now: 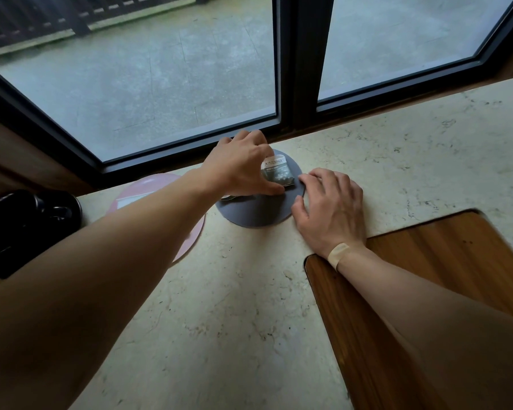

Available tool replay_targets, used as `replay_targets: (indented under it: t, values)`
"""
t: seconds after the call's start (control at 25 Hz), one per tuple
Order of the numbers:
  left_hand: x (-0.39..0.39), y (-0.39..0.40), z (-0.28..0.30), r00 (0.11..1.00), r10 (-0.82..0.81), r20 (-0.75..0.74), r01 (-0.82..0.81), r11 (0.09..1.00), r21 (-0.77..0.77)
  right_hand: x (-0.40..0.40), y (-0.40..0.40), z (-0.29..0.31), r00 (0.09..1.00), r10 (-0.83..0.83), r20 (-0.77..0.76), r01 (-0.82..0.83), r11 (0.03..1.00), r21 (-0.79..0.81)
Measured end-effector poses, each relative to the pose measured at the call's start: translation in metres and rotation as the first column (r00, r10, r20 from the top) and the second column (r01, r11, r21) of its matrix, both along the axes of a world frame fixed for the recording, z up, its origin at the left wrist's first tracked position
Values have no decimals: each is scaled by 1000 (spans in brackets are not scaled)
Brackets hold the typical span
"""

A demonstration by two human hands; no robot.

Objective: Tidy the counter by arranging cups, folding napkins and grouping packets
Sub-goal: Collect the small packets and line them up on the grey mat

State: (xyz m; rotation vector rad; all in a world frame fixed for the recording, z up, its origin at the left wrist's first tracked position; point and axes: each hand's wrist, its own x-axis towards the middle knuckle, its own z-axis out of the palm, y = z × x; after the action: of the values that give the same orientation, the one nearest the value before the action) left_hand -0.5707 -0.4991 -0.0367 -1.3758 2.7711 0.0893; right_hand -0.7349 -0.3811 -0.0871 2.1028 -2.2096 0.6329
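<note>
A small grey-and-white packet (277, 172) lies on a round dark grey mat (258, 210) near the window. My left hand (239, 167) reaches over the mat, its thumb and fingers closed on the packet. Under that hand the edge of another packet (228, 198) shows; most of it is hidden. My right hand (330, 210) rests flat on the counter, its fingertips touching the mat's right edge, holding nothing. Left of the grey mat sits a pink round mat (190, 241) with a white napkin (131, 201) on it, partly covered by my left forearm.
The marble counter (234, 306) runs along a dark-framed window (290, 84). A black tray with dark cups (27, 220) stands at the far left. A wooden inset panel (412, 276) fills the counter's right front.
</note>
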Motion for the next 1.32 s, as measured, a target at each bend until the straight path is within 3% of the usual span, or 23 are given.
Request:
replay_targets:
  t: [0.24,0.8,1.04,1.32]
  values:
    - [-1,4,-1,996,-80,44,85,988,-132,0,0,-1,1000,-2,1,2,1000,-14]
    - [-12,12,-8,992,60,-114,-72,991,-109,1,0,1,1000,-6,-15,6,1000,3]
    - [-23,12,-15,986,85,-144,-98,992,-84,-1,-1,2,994,-105,-16,105,994,29]
    - [-20,12,-14,983,110,-148,-116,993,-33,-1,-2,1,997,-76,-6,77,997,32]
